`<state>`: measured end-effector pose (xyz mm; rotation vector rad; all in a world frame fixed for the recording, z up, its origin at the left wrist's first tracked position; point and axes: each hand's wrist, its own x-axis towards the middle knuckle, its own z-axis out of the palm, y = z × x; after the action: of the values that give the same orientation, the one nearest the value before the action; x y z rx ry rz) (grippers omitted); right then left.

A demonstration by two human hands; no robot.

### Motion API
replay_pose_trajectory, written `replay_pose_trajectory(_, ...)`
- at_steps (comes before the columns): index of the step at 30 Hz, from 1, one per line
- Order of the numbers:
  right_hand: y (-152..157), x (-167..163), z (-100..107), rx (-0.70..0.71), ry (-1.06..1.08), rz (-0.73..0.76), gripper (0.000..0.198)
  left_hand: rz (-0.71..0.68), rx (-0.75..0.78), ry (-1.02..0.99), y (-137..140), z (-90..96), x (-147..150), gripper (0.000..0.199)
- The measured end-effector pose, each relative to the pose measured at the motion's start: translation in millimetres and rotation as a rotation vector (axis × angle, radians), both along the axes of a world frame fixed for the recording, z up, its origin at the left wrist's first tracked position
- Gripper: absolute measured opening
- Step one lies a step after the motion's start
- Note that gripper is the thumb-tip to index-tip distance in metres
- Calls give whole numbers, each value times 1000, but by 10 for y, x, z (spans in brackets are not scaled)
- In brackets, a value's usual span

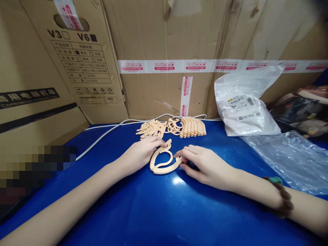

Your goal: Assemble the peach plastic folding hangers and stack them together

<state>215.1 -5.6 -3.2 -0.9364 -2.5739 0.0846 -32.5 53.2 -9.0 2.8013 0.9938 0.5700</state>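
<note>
A cream plastic folding clothes hanger, made up of curved arms and a ring-like hook, lies on the blue tabletop between my hands. At its upper left, my left hand grips one arm close to the hook end, the fingertips partly hidden. My right hand pinches the tip of the other arm between thumb and fingers. Just beyond them is a loose pile of small cream hanger parts. Ring-shaped hook pieces lie beside that pile, and a neat row of curved arms sits to their right.
Large cardboard boxes wall off the back and left of the blue table. A white cable runs along the back left. On the right are a white plastic mailing bag and a clear plastic sheet.
</note>
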Motion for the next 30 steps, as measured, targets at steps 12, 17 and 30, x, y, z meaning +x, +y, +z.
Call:
replay_pose_trajectory(12,-2,10,3,14,-101,28,34,-3,-32,-8,-31,14,25,31)
replay_pose_trajectory(17,6,-3,-1,-7,-52,6,32,5,-41,8,-49,47,13,32)
replay_pose_trajectory(30,-16,2,26,-42,19,-61,55,-100,-143,-21,-264,180,116,57)
